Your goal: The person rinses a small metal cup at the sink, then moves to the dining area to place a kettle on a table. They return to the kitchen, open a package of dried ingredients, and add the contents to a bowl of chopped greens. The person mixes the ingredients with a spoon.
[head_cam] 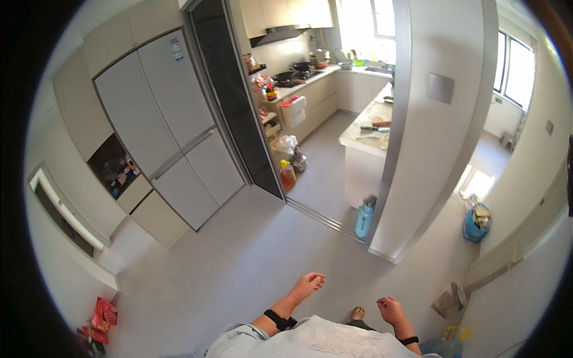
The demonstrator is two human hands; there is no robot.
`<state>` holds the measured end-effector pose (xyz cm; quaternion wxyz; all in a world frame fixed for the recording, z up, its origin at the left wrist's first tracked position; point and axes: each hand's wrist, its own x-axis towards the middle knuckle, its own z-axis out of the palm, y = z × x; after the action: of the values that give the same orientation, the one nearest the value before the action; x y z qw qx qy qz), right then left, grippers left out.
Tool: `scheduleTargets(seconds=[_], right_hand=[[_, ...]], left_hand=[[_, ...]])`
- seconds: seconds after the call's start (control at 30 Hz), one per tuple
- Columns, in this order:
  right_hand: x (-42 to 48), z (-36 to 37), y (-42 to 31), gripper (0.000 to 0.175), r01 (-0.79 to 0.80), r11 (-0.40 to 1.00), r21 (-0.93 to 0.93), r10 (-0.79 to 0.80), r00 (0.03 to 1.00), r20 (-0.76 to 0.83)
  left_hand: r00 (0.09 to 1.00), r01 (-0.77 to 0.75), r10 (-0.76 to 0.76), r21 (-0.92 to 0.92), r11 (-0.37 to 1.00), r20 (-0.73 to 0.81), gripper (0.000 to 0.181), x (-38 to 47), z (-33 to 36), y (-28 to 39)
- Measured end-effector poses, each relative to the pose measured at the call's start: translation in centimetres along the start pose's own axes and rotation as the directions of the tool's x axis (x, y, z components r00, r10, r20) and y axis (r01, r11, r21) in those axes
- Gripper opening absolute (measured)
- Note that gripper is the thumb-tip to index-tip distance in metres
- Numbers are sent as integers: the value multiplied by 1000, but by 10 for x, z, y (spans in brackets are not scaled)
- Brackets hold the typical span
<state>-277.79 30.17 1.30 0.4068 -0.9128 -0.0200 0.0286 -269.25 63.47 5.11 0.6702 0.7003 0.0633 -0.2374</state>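
My left hand (310,284) is held out over the pale floor (215,264), its fingers loosely curled and slightly apart, with nothing visible in it. Lower and to the right, my right hand (391,309) hangs half-curled in the air and touches nothing that I can see. Black bands circle both wrists. One foot (357,313) shows between the hands. Ahead of them, a light-blue bottle (365,219) stands upright at the right end of the sliding-door track (324,220), beside the wall end (389,232).
A grey refrigerator (174,121) stands left of the dark sliding door (237,98). Past the doorway are a kitchen counter (358,134) with a knife (375,129), an oil jug (287,174) and bags (286,144). A filled blue bag (476,226) sits right; red packages (104,315) lie left.
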Motion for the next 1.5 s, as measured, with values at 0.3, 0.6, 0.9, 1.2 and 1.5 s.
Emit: scheduleTargets(seconds=[0.3,0.6,0.9,1.2,1.5], right_hand=[[154,-24,39,10,143,990,-1,-142,981,129],[309,28,-3,13,263,959,101,-282,897,341],[545,108,-106,10,492,869,48,-468,787,402],[738,205,-216,8,566,774,282,-632,667,394],[981,245,-276,9,612,700,367,-712,561,423]], left_hand=[[1000,12,-11,60,998,-16,32,72,12,68],[976,30,-37,-36,999,-213,31,134,-67,75],[879,-102,38,-108,989,-476,26,231,-238,131],[824,-146,16,-185,972,-567,24,358,-372,188],[776,-146,-6,-190,971,-630,31,507,-443,282]])
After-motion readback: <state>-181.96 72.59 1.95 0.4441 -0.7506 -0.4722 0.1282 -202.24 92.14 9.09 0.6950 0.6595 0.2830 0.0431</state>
